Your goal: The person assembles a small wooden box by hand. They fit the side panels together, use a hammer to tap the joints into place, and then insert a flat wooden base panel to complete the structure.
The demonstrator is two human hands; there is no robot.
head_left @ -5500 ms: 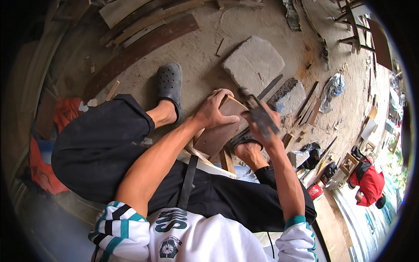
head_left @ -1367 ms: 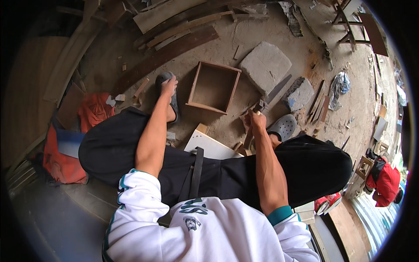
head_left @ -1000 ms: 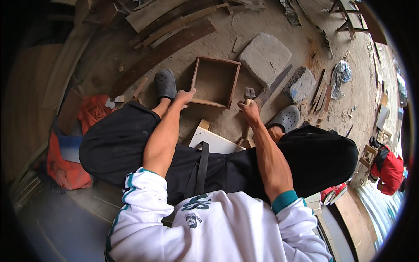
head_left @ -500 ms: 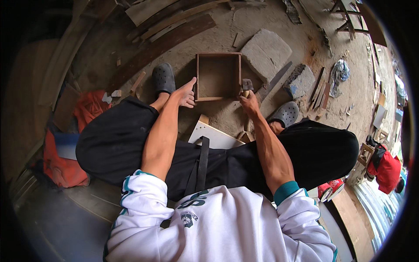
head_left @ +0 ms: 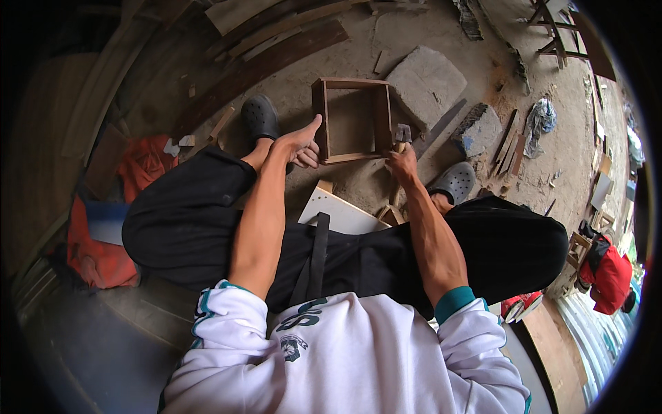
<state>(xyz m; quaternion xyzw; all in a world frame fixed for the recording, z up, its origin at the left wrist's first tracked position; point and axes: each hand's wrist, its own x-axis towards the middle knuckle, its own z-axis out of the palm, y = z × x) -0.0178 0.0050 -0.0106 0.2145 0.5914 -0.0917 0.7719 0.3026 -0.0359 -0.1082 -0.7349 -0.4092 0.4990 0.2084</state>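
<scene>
One square, open, brown wooden frame is sitting at two o'clock from the loosely curled left hand, any pinch being unclear, and at ten o'clock from the right hand, which is gripping a grey-headed hammer.

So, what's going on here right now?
Someone has a rectangular wooden frame between their two hands. The left hand is at its left side, near the lower corner, thumb extended. The right hand grips a hammer close to its head, by the frame's lower right corner; whether that hand touches the frame is hard to tell. A concrete slab lies just beyond, to the right.
</scene>
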